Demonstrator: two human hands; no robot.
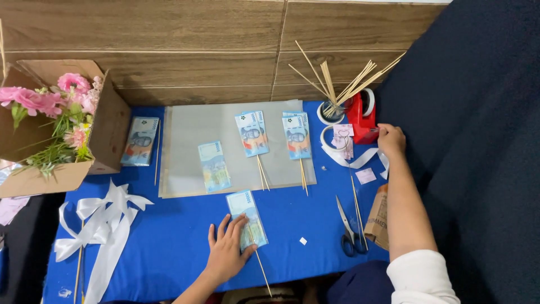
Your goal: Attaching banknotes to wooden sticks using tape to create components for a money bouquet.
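On the blue cloth (169,236), the left hand (228,250) is lying open, fingers spread, pressing a banknote (247,219) and skewer (260,264) flat. Further right, the right hand (391,141) is pinching at the red tape dispenser (361,118), beyond the scissors (350,231).

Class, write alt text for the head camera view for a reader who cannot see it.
A person's left hand presses a blue banknote and thin wooden stick onto a blue table cover, while the right hand reaches a red tape dispenser. More banknotes on sticks lie on a clear plastic sheet beyond.
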